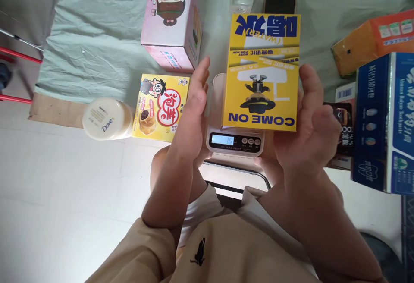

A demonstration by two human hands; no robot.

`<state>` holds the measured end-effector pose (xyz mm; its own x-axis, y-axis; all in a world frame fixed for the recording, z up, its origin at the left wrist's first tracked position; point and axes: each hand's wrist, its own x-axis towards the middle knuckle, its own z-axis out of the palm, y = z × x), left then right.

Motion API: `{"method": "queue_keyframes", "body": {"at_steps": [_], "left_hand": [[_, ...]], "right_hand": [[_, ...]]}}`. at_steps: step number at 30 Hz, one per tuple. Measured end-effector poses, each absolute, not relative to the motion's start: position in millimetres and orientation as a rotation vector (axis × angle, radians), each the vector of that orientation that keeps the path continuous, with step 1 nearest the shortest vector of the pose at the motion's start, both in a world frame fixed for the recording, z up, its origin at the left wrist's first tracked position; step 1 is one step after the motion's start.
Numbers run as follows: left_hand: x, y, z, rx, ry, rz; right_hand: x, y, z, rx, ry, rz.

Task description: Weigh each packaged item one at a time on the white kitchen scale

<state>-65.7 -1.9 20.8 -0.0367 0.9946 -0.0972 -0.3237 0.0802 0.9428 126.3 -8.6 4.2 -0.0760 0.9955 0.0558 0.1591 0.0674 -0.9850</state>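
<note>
A tall yellow carton (262, 73) rests on a small kitchen scale (235, 138), whose lit display faces us. Our left hand (193, 114) stands flat and spread just beside the carton's left face, not visibly touching it; our right hand (312, 123) cups loosely at the carton's right edge, fingers apart, closed on nothing.

We judge the carton to be thin printed card, stiff along its edges but easy to dent on its broad faces, and light for its bulk. Its glossy print may slip a little under dry palms, so we would take it by the two side faces, near the lower corners, one hand each.

The carton is bright yellow with blue lettering reading "COME ON" at the end nearest us, upside-down blue characters at the far end, and a cartoon figure in a black hat on a white patch.

Left of the scale lie a yellow snack box (161, 107) and a white Dove jar (105, 119); beyond them sits a pink box (171, 24). Right of the scale stands a blue carton (384, 119).
</note>
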Motion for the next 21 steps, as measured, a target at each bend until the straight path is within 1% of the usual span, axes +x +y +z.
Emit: {"method": "queue_keyframes", "body": {"at_steps": [2, 4, 8, 11, 16, 21], "left_hand": [[-60, -3, 19, 0.898, 1.004, 1.380], [-56, -3, 17, 0.890, 0.939, 1.405], [-54, -3, 11, 0.853, 0.804, 1.399], [-57, -2, 4, 0.904, 0.764, 1.357], [-58, -1, 2, 0.969, 0.749, 1.282], [-55, -2, 5, 0.979, 0.806, 1.254]], "right_hand": [[130, -11, 5, -1.250, -1.443, 1.080], [133, -11, 0, -1.165, -1.438, 1.040], [130, -7, -17, -0.892, -1.266, 1.100], [123, -4, -24, -0.805, -1.199, 1.142], [120, -6, -22, -0.966, -1.343, 1.064], [125, -8, -17, -1.089, -1.430, 1.061]]}}
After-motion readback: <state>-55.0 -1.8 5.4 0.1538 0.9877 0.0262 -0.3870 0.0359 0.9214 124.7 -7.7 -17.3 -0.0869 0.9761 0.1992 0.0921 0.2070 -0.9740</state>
